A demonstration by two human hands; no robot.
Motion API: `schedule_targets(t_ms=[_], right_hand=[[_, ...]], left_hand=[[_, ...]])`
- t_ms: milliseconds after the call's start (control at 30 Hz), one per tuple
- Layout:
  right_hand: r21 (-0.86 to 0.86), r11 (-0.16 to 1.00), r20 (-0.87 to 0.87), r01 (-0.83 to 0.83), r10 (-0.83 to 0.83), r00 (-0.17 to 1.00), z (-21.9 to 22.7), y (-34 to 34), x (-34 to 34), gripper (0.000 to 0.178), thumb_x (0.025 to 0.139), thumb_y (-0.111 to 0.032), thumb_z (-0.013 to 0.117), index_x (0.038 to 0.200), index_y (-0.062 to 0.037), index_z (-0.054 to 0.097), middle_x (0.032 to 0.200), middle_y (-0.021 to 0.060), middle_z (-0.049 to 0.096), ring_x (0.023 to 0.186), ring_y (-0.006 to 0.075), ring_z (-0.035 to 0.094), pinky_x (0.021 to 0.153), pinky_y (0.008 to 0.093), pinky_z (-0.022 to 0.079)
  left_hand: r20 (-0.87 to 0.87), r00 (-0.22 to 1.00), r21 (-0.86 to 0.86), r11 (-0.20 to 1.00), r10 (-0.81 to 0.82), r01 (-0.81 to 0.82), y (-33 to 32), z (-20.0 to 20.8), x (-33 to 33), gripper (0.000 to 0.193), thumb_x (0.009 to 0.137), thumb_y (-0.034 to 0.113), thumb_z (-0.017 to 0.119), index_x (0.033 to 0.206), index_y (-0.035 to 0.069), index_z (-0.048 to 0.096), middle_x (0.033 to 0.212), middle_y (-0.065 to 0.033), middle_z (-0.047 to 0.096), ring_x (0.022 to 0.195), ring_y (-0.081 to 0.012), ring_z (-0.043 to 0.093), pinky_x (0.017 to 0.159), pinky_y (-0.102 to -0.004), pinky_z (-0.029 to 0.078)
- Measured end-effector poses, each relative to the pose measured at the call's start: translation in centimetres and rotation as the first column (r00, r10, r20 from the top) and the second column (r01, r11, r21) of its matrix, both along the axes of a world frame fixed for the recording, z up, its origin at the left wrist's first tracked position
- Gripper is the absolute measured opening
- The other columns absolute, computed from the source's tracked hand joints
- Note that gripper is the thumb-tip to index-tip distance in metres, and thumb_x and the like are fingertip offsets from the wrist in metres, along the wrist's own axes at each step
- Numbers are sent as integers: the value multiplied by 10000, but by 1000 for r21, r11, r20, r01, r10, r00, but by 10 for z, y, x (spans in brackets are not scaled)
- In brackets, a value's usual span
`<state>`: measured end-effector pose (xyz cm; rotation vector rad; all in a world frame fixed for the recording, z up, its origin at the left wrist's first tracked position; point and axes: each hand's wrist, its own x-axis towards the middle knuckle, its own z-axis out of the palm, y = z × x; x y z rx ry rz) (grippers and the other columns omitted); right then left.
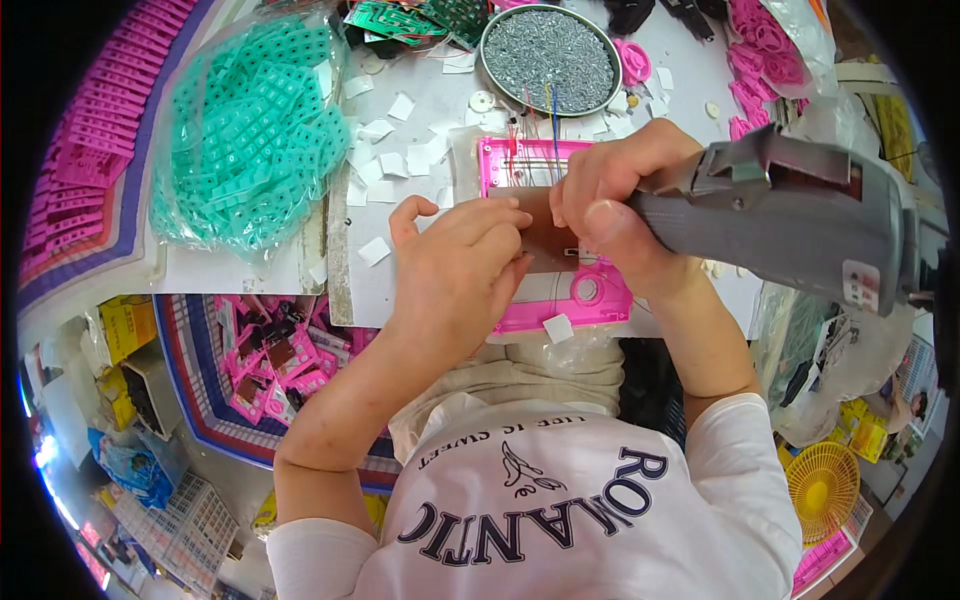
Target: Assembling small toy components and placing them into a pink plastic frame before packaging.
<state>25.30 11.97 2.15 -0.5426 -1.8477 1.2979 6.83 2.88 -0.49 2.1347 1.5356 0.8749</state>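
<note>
A pink plastic casing (pixel 525 316) lies in front of me on the white worktop, with a brown circuit board (pixel 545 240) over its middle. My left hand (pixel 458 255) grips the board's left edge, fingers bent and the little finger raised. At the board's right edge my right hand (pixel 632 205) is closed round the nose of a dark grey power tool (pixel 790 215), apparently an electric screwdriver. Its tip is hidden behind my fingers. Thin red, blue and yellow wires (pixel 553 125) rise from the casing's far end.
Beyond the casing stands a round metal dish (pixel 484 55) of small screws. A clear bag of turquoise keypads (pixel 250 135) lies at the left. White paper squares (pixel 393 164) dot the worktop. Green circuit boards (pixel 395 20) lie at the back; below left, a basket (pixel 205 405) holds pink parts.
</note>
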Motion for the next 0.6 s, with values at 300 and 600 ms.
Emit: schedule_targets(t_ms=[300, 600], right_hand=[[-164, 979, -342, -118, 55, 938, 41, -6, -4, 352, 983, -372, 673, 1163, -129, 492, 614, -36, 479, 551, 114, 459, 523, 294, 408], [-215, 968, -380, -132, 41, 924, 42, -16, -7, 342, 956, -361, 704, 1139, -145, 511, 613, -38, 490, 535, 115, 462, 534, 296, 432]], left_hand=[[147, 989, 50, 998, 17, -25, 5, -5, 7, 119, 833, 107, 761, 931, 136, 700, 978, 8, 732, 956, -166, 688, 970, -485, 296], [188, 982, 137, 990, -2, -24, 12, -5, 7, 154, 782, 114, 791, 898, 146, 695, 872, 23, 706, 845, -170, 677, 967, -471, 308]])
